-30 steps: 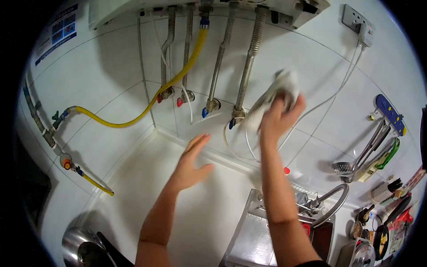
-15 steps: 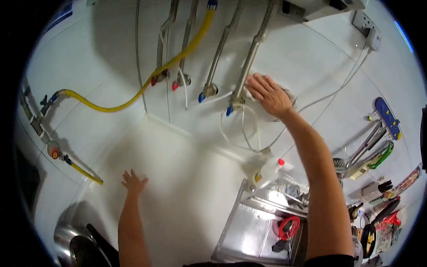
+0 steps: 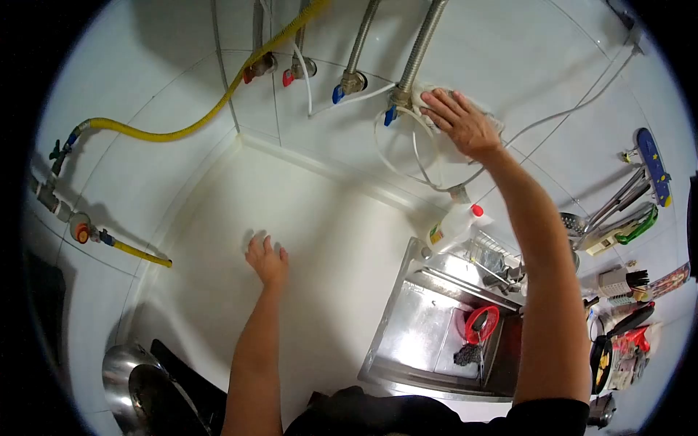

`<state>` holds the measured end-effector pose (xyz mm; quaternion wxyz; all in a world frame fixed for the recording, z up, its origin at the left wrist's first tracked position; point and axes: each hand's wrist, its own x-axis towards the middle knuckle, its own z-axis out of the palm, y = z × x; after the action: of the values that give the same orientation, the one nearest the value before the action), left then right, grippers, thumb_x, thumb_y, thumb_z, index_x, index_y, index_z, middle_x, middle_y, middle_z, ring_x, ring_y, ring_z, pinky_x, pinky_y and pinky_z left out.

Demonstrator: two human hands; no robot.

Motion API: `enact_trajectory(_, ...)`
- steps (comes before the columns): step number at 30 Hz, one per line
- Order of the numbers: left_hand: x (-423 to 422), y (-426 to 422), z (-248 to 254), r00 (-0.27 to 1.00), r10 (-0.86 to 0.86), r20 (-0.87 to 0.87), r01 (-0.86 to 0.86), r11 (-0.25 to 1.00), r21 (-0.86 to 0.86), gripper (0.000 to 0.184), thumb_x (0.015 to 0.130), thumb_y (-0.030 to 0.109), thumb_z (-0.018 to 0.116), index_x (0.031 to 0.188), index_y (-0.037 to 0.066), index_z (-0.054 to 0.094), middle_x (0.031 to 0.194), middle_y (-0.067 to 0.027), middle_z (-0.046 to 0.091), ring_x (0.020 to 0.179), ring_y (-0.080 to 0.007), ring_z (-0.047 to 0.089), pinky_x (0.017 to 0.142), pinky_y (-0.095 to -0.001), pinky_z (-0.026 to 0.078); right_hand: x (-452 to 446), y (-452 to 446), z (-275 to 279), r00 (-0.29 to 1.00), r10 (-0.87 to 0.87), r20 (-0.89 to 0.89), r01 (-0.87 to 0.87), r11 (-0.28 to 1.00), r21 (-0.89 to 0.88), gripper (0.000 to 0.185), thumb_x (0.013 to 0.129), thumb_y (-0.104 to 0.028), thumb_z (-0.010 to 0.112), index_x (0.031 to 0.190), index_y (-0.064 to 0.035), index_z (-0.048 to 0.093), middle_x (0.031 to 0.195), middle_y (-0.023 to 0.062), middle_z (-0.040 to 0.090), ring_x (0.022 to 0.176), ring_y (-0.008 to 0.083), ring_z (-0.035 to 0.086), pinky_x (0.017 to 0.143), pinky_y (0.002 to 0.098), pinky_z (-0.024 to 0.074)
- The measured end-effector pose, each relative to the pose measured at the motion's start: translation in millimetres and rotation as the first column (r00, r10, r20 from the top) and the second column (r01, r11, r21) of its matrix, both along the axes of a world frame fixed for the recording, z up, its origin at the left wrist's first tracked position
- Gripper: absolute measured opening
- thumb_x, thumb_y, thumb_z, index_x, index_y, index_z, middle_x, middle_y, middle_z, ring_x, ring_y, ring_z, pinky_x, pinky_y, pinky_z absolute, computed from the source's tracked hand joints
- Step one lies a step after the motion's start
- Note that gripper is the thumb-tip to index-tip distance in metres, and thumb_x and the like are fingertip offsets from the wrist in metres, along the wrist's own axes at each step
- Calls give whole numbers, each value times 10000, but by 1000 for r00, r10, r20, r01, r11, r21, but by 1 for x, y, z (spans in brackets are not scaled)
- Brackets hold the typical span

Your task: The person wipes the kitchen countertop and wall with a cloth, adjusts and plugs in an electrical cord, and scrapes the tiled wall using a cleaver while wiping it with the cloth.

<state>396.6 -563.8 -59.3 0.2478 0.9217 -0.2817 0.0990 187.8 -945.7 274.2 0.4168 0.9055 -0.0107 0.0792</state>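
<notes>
My right hand [image 3: 464, 125] presses a pale cloth [image 3: 488, 116] against the white tiled wall, just right of a metal hose and its blue-handled valve [image 3: 390, 115]. Parts of the cloth stick out around the fingers; the rest is hidden beneath them. Over the white countertop [image 3: 327, 218], my left hand [image 3: 267, 260] is empty, its fingers apart and a little bent. Whether its fingertips touch the surface I cannot tell.
A yellow hose [image 3: 174, 135] crosses the wall at left. A white tube [image 3: 379, 145] loops below the valve. A red-capped bottle [image 3: 454, 227] stands by the steel sink [image 3: 414, 320], which holds a red strainer [image 3: 481, 324]. A wok [image 3: 123, 385] sits lower left.
The view has tilted downward, so wall fittings sit higher. My right hand stays by the valve, and more cloth shows around it. My left hand has moved right over the countertop, fingers more bent.
</notes>
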Motion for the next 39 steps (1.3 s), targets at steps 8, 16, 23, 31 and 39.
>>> enact_trajectory(8,-55,-68,76,881,-467,80,472,849,-239,341,754,46,660,1087,47,588,1236,-108,465,1187,-304,420,1047,-476,301,-9,7,80,933,-16,359,58,993,-105,555,877,-171,516,1413,-110,389,1529,93,247,1421,270,197,1166,415,195)
enact_trajectory(16,-125,-159,174,629,-643,437,777,537,-328,447,697,38,689,1126,52,566,1210,-102,510,1183,-295,439,982,-481,335,-38,81,58,320,-14,947,-264,959,103,587,726,49,568,1295,-63,480,1429,119,402,1291,301,422,1022,404,408)
enact_trajectory(23,-115,-203,189,624,-610,488,745,653,-137,500,713,118,715,1182,84,544,1170,-70,563,1212,-259,431,1005,-519,236,-56,44,-35,-286,-247,926,-371,919,130,558,790,70,442,1345,58,385,1400,248,389,1329,410,334,1112,464,251)
enact_trajectory(31,-91,-199,191,567,-639,520,785,611,-105,136,739,102,670,872,128,683,972,3,618,1112,-223,496,997,-535,240,-46,-23,-59,80,-136,988,153,981,122,615,803,-48,537,1394,-87,376,1467,220,299,1348,456,268,1105,513,241)
enact_trajectory(39,-72,-190,204,602,-615,510,779,594,-203,93,763,130,669,852,129,697,857,25,617,975,-171,545,980,-523,246,-61,-11,-87,990,56,128,-83,974,212,459,855,-146,508,1312,-142,468,1510,43,295,1394,251,273,1151,414,237)
